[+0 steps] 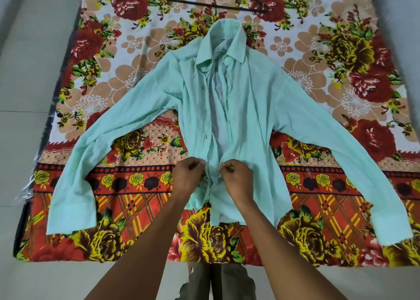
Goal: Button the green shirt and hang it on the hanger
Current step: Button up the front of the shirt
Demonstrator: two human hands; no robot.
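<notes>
A pale green long-sleeved shirt point(250, 108) lies face up on a flowered cloth, sleeves spread wide, collar pointing away from me. Its front is open from the collar down to my hands, showing the lighter inside. My left hand point(188, 176) pinches the left front edge near the lower part of the placket. My right hand point(236, 176) pinches the right front edge, a short gap away from the left hand. Below the hands the two front edges lie together. A dark wire hanger point(218, 1) lies flat beyond the collar, at the far edge of the cloth.
The flowered cloth point(127, 56) in red, yellow and peach covers a low flat surface, with pale floor tiles point(27, 95) on the left and in front. My legs point(218, 281) show at the bottom edge, close to the cloth's near side.
</notes>
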